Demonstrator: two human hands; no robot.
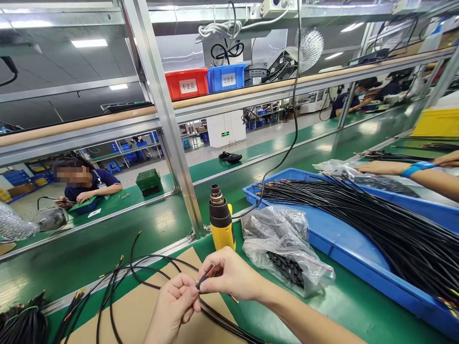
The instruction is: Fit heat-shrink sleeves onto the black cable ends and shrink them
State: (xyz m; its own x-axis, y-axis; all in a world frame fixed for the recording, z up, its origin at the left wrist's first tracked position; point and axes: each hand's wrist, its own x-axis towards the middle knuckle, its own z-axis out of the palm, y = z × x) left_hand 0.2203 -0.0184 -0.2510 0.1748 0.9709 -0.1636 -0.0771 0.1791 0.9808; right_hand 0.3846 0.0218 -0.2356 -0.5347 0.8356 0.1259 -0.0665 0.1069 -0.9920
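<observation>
Left hand (172,306) and right hand (233,276) are closed in a pinch on a black cable end (206,278), held over a cardboard sheet (188,260) on the green worktop (353,310); a yellow heat gun (220,222), a plastic bag (287,248) and a blue tray (353,253) of black cables (376,220) are placed beyond.

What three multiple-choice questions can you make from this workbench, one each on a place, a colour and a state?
1. Where is the yellow-and-black heat gun?
A) In a tray
B) On the green bench, beside a clear plastic bag
C) On the upper shelf

2. What colour is the rectangular plastic tray of long black cables?
A) Red
B) Yellow
C) Blue

3. What is the person's right hand doing?
A) Lying flat
B) Pinching a black cable
C) Gripping the heat gun

Answers:
1 B, it stands left of the bag.
2 C, its rim shows blue.
3 B, its fingers close on the cable.
</observation>
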